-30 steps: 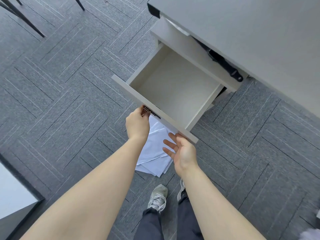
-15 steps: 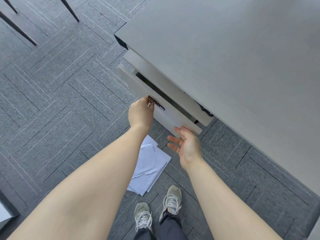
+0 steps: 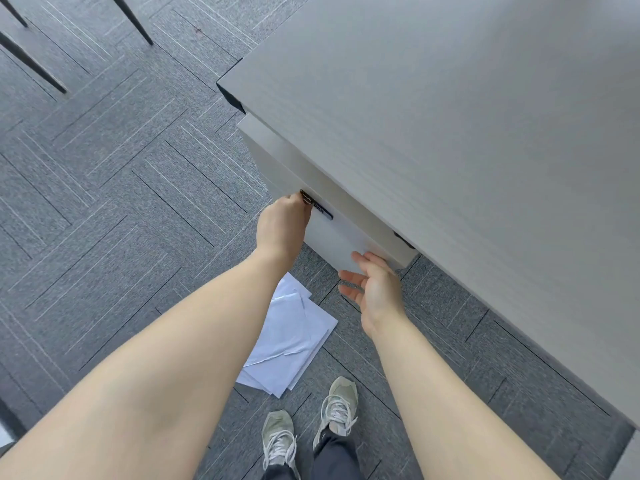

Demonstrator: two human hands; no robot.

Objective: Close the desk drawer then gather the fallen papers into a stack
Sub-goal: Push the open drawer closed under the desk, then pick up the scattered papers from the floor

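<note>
The pale drawer front [image 3: 332, 237] sits flush under the grey desk top [image 3: 450, 133], with no gap showing. My left hand [image 3: 284, 226] is curled against the drawer's dark handle [image 3: 317, 205], fingers closed at its left end. My right hand [image 3: 374, 285] is open, palm turned left, fingertips touching the drawer's lower right corner. Several white papers [image 3: 291, 337] lie fanned on the carpet below the drawer, between my forearms, partly hidden by my left arm.
Grey patterned carpet [image 3: 121, 202] covers the floor. My two grey sneakers [image 3: 311, 420] stand just behind the papers. Dark chair legs [image 3: 34, 60] cross the top left corner. A pale furniture edge [image 3: 628, 459] shows at the bottom right.
The drawer went from wide open to fully in under the desk. Both hands followed it forward, and the view shifted so the papers now lie in plain sight.
</note>
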